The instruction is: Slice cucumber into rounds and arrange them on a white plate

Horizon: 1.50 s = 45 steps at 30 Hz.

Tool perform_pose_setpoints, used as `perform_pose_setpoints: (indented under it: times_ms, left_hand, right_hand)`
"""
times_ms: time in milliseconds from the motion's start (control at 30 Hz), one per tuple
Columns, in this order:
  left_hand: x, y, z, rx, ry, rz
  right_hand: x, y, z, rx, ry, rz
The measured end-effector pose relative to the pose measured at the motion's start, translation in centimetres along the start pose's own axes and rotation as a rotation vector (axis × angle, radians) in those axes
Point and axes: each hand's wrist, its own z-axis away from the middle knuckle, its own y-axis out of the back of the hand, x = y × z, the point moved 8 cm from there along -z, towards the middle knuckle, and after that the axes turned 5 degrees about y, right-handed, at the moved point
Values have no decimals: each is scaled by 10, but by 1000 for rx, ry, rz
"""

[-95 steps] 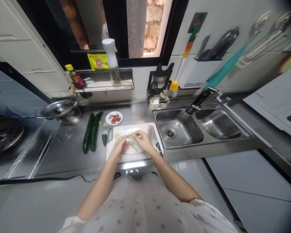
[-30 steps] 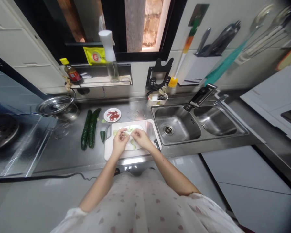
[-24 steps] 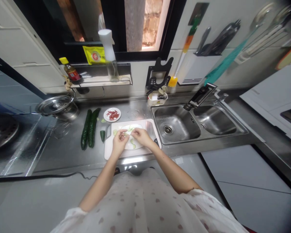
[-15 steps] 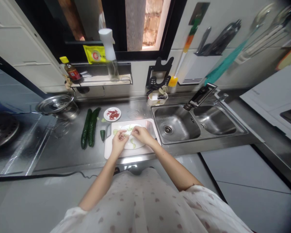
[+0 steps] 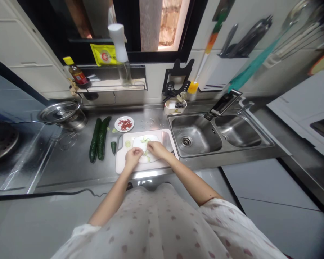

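A white plate with several pale green cucumber slices lies on the light pink cutting board. My left hand is over the plate's left edge, fingertips pinched together. Over the plate's right side, my right hand is also closed in a pinch, its fingertips close to the left ones. Whatever the fingers hold is too small to make out. More cucumber slices rest on the board left of the plate. A knife lies along the board's right side, partly hidden by my right arm.
Left of the board are a cut cucumber end and two whole cucumbers. Behind stands a small dish of chopped red bits. A lidded steel pot is at far left, a double sink to the right.
My left hand has moved slightly down and its fingers have drawn closer together. My right hand has stayed nearly in place over the plate. The whole view has shifted a little.
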Motion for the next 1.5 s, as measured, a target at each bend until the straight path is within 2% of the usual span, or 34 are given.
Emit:
perform_pose_setpoints:
  times_ms: [133,367,567,900,1133,1267,1400,1500]
  left_hand:
    - [-14,-8,-2,-26,13,-142]
    - [-30,-26,-4,-105,74,-597]
    - [-33,-34,-4,-113,64,-748]
    - [-33,-38,-3,-120,26,-843]
    - [-31,-41,-1,-123,-91,-913]
    - [-24,-44,9,-96,-255,-958]
    - [-21,-51,26,-143,-435,-995]
    - [-26,-55,32,-171,-503,-1013]
  right_hand:
    - [9,-14,2,-87,-21,112]
    - [13,-36,6,-311,-50,286]
    - [17,-46,7,-362,-56,342]
    - [19,-55,10,-385,-36,384]
    - [25,-60,10,-395,-48,389]
    - [24,-61,10,-381,-26,390]
    - [24,-61,11,-388,-29,392]
    - [22,-59,11,-387,-22,390]
